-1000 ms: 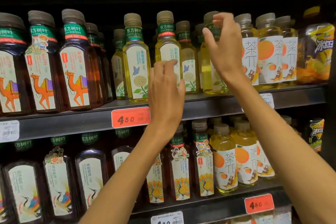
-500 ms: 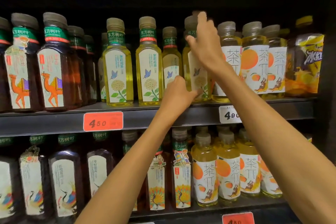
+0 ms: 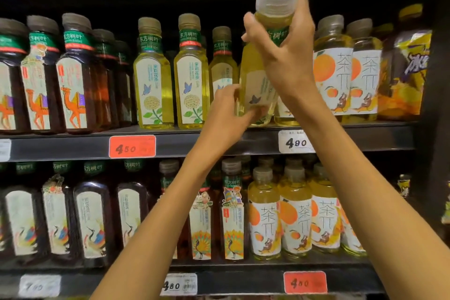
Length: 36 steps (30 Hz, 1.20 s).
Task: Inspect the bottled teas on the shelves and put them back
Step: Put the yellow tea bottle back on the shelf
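Head view: two shelves of bottled tea, both arms reaching up to the upper shelf.
Held bottle: a pale yellow-green tea with a whitish cap and a butterfly on its label, tilted with the cap toward the camera, in front of the upper shelf's row; whether its base touches the shelf cannot be told.
Right hand: fingers and thumb curled round the neck and shoulder of the held bottle, just under the cap.
Left hand: at the lower part of the held bottle, fingers bent against its label and base and seeming to pinch it; the picture is blurred there, so the grip is not plain.
Green teas: same butterfly-and-flower label, upright on the upper shelf just left of the held bottle, with more behind them.
Dark teas: brown bottles with camel labels, upright at the left of the upper shelf.
Orange teas: yellow bottles with an orange fruit on a white label, upright just right of the right hand.
Yellow pack: at the far right of the upper shelf, beside the orange teas.
Lower shelf: dark bottles with crane and peacock labels on the left and middle, more yellow bottles on the right.
Price tags: a red tag reading 450 and a white tag reading 480 on the upper shelf's edge.
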Motion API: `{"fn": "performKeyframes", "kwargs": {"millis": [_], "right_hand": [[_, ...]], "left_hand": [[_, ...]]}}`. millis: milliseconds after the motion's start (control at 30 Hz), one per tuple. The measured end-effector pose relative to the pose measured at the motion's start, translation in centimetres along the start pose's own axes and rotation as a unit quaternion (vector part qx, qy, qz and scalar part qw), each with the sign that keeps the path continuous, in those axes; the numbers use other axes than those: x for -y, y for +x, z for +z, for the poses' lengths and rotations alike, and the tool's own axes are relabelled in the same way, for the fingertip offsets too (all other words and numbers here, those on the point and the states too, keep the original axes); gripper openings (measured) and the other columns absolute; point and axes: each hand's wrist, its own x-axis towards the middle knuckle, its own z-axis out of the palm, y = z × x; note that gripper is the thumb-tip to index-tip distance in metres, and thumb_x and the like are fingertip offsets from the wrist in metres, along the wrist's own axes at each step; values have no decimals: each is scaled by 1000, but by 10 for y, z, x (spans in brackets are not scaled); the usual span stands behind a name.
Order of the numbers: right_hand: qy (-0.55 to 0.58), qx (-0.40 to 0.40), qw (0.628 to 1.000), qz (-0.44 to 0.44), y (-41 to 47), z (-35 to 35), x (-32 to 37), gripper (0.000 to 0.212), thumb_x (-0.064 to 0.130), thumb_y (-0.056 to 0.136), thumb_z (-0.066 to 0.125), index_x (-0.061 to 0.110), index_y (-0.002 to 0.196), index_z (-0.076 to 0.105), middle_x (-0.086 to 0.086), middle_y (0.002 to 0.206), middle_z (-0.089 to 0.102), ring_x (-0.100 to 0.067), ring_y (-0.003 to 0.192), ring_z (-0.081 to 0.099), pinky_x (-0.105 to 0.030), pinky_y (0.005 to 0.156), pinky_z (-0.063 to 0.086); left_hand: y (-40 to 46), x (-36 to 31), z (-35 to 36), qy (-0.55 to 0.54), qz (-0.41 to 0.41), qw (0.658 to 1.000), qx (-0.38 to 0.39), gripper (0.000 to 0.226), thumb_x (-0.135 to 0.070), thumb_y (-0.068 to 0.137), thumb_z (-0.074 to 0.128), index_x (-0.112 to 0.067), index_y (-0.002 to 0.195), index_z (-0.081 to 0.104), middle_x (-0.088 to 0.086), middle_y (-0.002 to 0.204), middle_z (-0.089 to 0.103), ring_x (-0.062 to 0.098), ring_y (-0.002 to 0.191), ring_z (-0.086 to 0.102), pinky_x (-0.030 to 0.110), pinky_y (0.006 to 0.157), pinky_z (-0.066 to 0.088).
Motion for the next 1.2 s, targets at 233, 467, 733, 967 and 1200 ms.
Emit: {"fn": "performKeyframes", "kwargs": {"millis": [233, 467, 733, 967, 1200], "right_hand": [[263, -25, 948, 174, -7, -18, 29, 17, 9, 98, 51, -1, 110, 46, -9, 89, 56, -16, 74, 63, -29, 66, 54], [289, 92, 897, 322, -68, -14, 27, 21, 26, 94, 58, 9, 107, 55, -1, 82, 67, -16, 75, 68, -28, 63, 55], [422, 100, 760, 483, -150, 6, 11, 22, 32, 92, 55, 14, 105, 57, -6, 76, 65, -20, 62, 64, -32, 62, 54], [404, 50, 734, 545, -189, 15, 14, 25, 34, 92, 57, 11, 104, 56, -7, 77, 66, -19, 66, 66, -29, 60, 56], [398, 49, 709, 580, -204, 22, 17, 20, 31, 96, 53, 11, 99, 50, -6, 72, 60, -17, 60, 59, -27, 55, 54]], "left_hand": [[-50, -15, -24, -71, 70, 995, -19, 70, -54, 74, 70, -29, 131, 38, -14, 117, 58, -4, 103, 57, 8, 79, 49], [-142, -1, -12, -306, -92, 945, 64, 48, -52, 68, 67, -39, 113, 58, -23, 104, 69, -2, 93, 67, 9, 68, 52], [-218, 21, 10, -576, -398, 703, 123, 64, -67, 61, 74, -29, 112, 67, 7, 115, 70, 25, 106, 67, 39, 78, 58], [-240, 37, 13, -685, -447, 534, 215, 81, -68, 75, 54, 5, 109, 66, 22, 87, 70, 31, 69, 70, 35, 61, 58], [-265, 63, 15, -643, -467, 571, 206, 70, -60, 64, 58, 1, 96, 73, 25, 89, 65, 35, 68, 67, 41, 60, 59]]}}
